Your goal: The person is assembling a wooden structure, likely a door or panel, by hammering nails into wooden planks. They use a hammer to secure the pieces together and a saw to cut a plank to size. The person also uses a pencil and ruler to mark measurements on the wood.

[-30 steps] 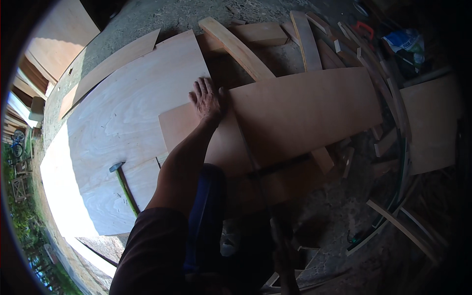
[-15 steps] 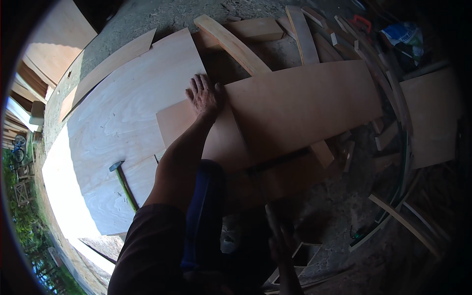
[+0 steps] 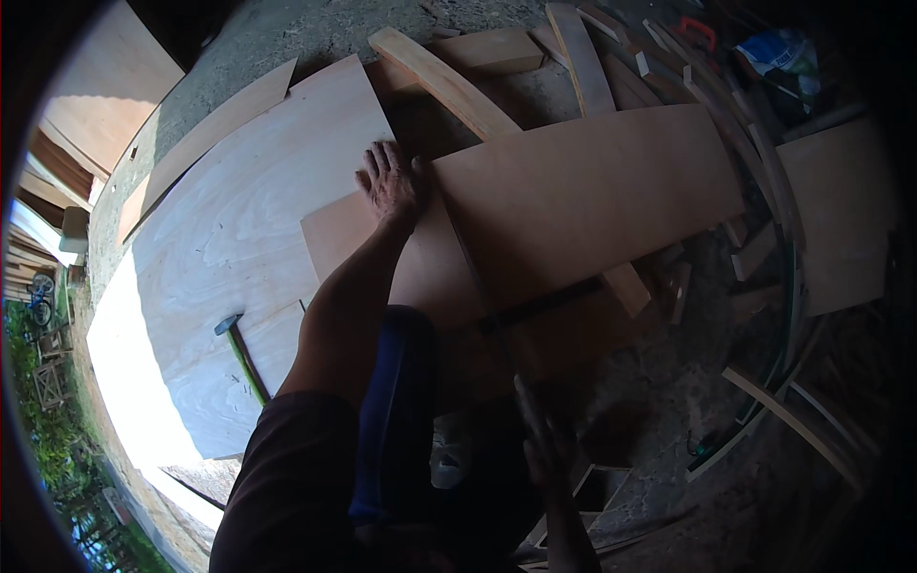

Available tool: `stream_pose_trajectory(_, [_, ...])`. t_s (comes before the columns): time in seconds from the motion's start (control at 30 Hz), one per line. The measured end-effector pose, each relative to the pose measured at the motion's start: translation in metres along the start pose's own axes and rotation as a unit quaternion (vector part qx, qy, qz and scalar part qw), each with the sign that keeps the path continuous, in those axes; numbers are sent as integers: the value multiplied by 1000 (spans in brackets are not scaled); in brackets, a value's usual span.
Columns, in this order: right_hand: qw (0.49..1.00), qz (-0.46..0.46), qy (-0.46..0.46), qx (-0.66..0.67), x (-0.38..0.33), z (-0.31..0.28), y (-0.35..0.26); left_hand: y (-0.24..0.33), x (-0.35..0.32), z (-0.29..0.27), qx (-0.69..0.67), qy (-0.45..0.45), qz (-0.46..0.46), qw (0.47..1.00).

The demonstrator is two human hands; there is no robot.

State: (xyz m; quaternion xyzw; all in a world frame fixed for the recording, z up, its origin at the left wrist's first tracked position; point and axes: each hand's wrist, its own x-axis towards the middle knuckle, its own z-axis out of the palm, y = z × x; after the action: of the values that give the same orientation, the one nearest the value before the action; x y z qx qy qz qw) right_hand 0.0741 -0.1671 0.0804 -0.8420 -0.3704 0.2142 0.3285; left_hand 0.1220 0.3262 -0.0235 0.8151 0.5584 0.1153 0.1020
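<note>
One left hand (image 3: 390, 183) presses flat — grip open, clasping nothing — on the brown plywood sheet (image 3: 573, 201).

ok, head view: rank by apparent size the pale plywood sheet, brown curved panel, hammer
1. pale plywood sheet
2. brown curved panel, though fisheye bend makes the top two close
3. hammer, far smallest

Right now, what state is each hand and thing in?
left hand: flat, fingers spread, pressing on the brown plywood sheet
right hand: low in shadow, grip unclear
brown plywood sheet: lying flat, overlapping the pale plywood sheet
hammer: lying loose on the pale sheet
</note>
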Motion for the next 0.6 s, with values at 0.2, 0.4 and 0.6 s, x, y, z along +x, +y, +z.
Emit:
stream_pose_trajectory(0.2, [998, -38, 47, -15, 11, -7, -18, 0, 1, 5, -8, 6, 3, 1000])
stream_pose_trajectory(0.4, [970, 214, -109, 12, -89, -2, 57, 12, -3, -1, 4, -5, -2, 1000])
stream_pose_trajectory(0.6, [994, -3, 37, 107, 29, 18, -2, -4, -2, 12, 7, 33, 2, 999])
